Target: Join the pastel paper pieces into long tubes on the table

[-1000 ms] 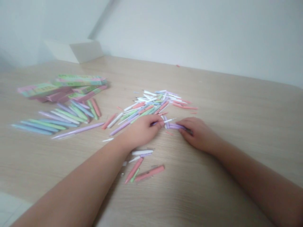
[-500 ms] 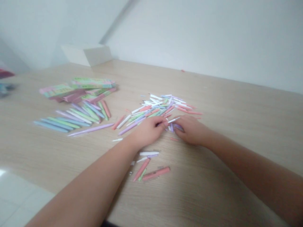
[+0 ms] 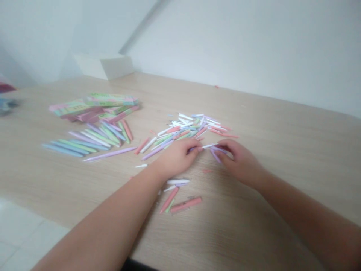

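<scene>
Light is soft, and everything looks blurred.

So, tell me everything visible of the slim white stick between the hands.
The slim white stick is straight and looks like plastic; blur hides detail. It projects from the left hand toward the right hand, rising slightly rightward in view. Whether its far end touches that hand or slim purple plastic-looking pieces is unclear.

The left forearm (image 3: 113, 216) and the right forearm (image 3: 304, 212) are seen bare, each broad at the edge of view and narrowed smoothly toward the wrist. Bare, too, are the left hand (image 3: 178, 157) and the right hand (image 3: 243, 162), the backs of which are softly rounded. Finer detail of the fingers and nails is obscured by blur.
</scene>
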The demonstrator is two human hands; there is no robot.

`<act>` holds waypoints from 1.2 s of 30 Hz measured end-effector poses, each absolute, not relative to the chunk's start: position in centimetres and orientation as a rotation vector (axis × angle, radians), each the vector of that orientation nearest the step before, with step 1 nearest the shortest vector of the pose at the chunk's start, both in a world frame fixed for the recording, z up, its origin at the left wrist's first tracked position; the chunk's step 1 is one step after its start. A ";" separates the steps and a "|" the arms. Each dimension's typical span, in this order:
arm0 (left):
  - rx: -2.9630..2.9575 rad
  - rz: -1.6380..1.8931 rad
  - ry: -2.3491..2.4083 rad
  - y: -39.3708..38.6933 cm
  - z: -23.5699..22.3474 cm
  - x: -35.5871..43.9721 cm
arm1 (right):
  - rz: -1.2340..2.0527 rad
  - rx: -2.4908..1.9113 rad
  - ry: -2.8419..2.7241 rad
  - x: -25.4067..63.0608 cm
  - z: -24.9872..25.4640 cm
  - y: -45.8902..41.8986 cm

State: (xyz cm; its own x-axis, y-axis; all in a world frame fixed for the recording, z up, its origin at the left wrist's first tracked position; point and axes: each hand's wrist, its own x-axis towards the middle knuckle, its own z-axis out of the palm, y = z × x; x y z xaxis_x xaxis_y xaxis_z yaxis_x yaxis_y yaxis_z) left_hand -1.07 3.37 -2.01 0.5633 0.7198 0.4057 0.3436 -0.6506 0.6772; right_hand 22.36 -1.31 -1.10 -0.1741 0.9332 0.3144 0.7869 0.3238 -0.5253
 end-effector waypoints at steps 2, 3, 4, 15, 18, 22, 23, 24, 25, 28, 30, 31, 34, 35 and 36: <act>2.342 0.835 0.836 3.2 -2.2 -1.2 | 0.476 -1.534 -1.851 22.8 -1.7 -4.0; 2.377 0.792 0.829 3.1 -2.2 -1.2 | 0.522 -1.542 -1.779 23.0 -2.2 -5.0; 2.407 0.753 0.827 3.0 -2.3 -1.2 | 0.550 -1.551 -1.712 23.3 -2.7 -5.9; 2.476 0.506 0.860 2.6 -1.7 -1.0 | 0.463 -1.615 -1.608 23.9 -4.6 -6.3; 2.468 0.496 0.865 2.7 -1.7 -1.0 | 0.469 -1.618 -1.624 23.7 -4.5 -6.4; 2.445 0.504 0.870 2.7 -1.8 -1.0 | 0.471 -1.607 -1.607 23.7 -4.5 -6.6; 2.440 0.508 0.871 2.7 -1.7 -1.0 | 0.471 -1.601 -1.596 23.7 -4.5 -6.6; 2.439 0.511 0.873 2.7 -1.7 -1.0 | 0.473 -1.597 -1.583 23.7 -4.4 -6.6; 2.441 0.512 0.872 2.6 -1.7 -1.0 | 0.472 -1.595 -1.567 23.7 -4.4 -6.6; 2.456 0.519 0.855 2.6 -1.7 -1.0 | 0.458 -1.602 -1.526 23.7 -4.4 -6.6; 2.465 0.521 0.850 2.6 -1.7 -1.0 | 0.434 -1.603 -1.518 23.7 -4.4 -6.6; 2.467 0.522 0.852 2.7 -1.8 -1.0 | 0.418 -1.599 -1.518 23.8 -4.5 -6.5; 2.456 0.532 0.878 2.7 -1.9 -1.0 | 0.417 -1.547 -1.516 24.1 -4.5 -6.7; 2.447 0.541 0.894 2.7 -1.9 -1.0 | 0.438 -1.524 -1.526 24.1 -4.5 -7.0; 2.437 0.555 0.911 2.7 -2.0 -1.0 | 0.466 -1.507 -1.550 24.2 -4.4 -7.3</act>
State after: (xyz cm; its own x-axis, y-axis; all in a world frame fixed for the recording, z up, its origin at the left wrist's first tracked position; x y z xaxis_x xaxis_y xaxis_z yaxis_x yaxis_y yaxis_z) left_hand -1.05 2.71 -1.97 0.6966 0.6886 0.2016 0.4953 -0.6648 0.5592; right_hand 24.21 -7.28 -4.41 0.1443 0.9320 0.3326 0.5938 0.1874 -0.7825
